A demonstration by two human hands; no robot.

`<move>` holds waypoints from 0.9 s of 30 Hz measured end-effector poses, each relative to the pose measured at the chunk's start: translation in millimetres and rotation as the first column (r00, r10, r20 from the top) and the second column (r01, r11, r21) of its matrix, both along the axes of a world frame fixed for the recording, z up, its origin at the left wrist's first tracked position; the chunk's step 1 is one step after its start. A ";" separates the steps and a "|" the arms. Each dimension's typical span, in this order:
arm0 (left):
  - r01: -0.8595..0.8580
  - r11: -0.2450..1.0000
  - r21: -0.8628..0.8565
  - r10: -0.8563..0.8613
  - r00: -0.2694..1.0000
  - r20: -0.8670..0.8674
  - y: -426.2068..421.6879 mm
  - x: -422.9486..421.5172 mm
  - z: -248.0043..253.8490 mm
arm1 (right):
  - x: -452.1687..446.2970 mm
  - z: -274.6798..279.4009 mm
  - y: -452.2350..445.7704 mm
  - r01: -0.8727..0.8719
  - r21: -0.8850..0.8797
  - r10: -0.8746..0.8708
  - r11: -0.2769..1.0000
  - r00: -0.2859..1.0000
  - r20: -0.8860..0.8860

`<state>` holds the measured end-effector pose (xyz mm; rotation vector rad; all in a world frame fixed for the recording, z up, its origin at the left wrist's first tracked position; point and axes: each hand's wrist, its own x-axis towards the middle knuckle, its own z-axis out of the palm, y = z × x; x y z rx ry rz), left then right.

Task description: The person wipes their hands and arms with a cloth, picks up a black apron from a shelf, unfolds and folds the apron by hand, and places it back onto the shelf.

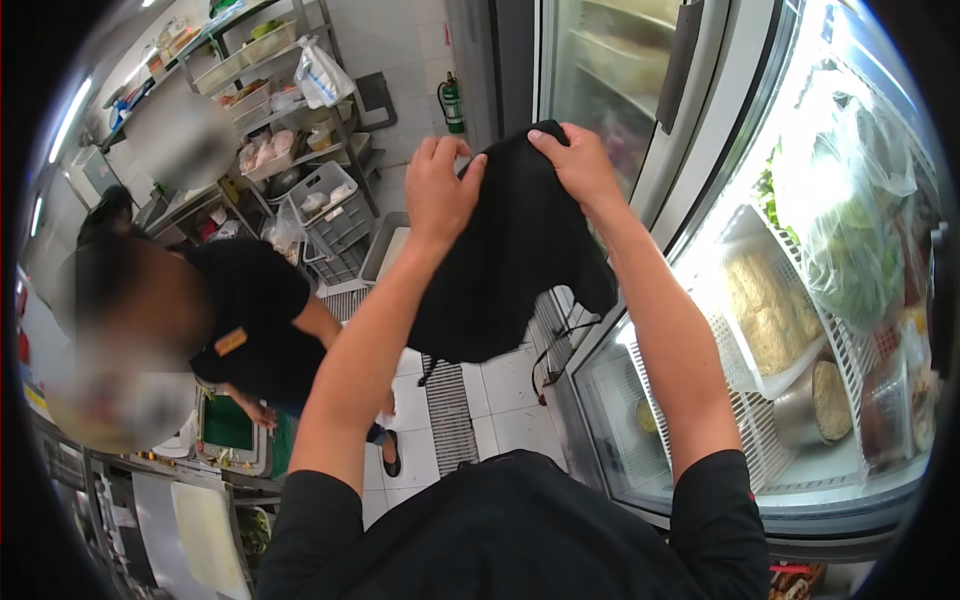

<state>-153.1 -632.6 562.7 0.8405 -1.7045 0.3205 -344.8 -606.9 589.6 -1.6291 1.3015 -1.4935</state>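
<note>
Both my arms are raised in front of me, holding up a black apron by its upper edge. Thin black ties dangle from its lower corners. At the upper left of the cloth, my left hand is closed, thumb against bent fingers, gripping the edge. My right hand pinches the top right corner between thumb and fingers. The cloth hangs loosely in folds above the tiled floor and a drain grate.
To my right, a lit glass-door fridge holds bagged greens and a steel pot. A co-worker in black stands on my left, near a green-bottomed tub. Shelving with crates and a fire extinguisher are behind.
</note>
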 end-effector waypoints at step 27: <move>0.557 0.573 0.601 -0.230 0.813 -0.535 11.7 -6.9 -47.6 | 12.5 -34.7 -8.6 -0.174 0.209 0.108 0.962 0.950 0.292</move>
